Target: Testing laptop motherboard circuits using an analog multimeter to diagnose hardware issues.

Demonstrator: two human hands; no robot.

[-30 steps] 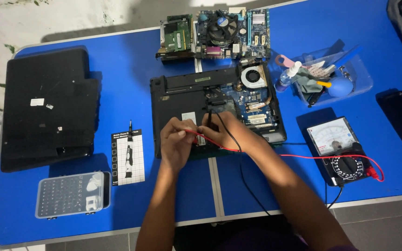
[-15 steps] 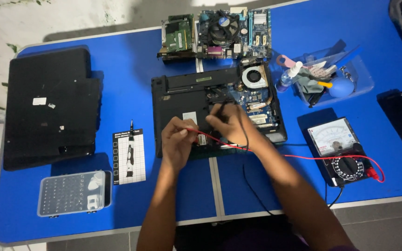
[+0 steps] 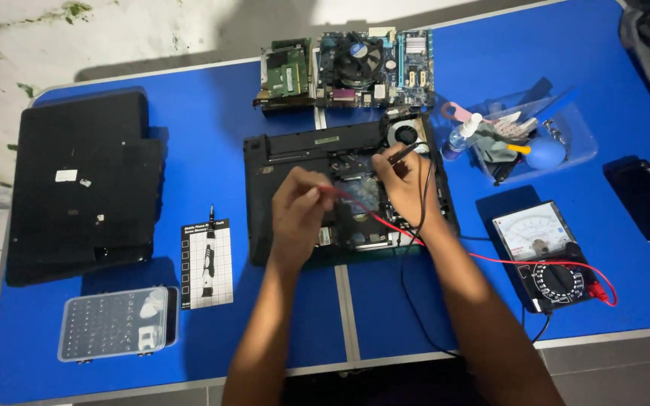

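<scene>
Head view: we have the opened laptop (image 3: 340,188) at table (image 3: 205,120) centre, its cover (image 3: 77,188) off at 9 o'clock. Our left hand (image 3: 299,214) pinches the red probe (image 3: 340,194), our right hand (image 3: 408,184) grips the black probe (image 3: 404,153); the meter (image 3: 547,256) sits at 4 o'clock. Probing looks underway, reassembly undone.

Two hands (image 3: 302,210) work over one opened laptop (image 3: 295,162); one desktop motherboard (image 3: 347,68), one multimeter (image 3: 547,256), two probes (image 3: 396,154), one bit case (image 3: 114,323).
</scene>
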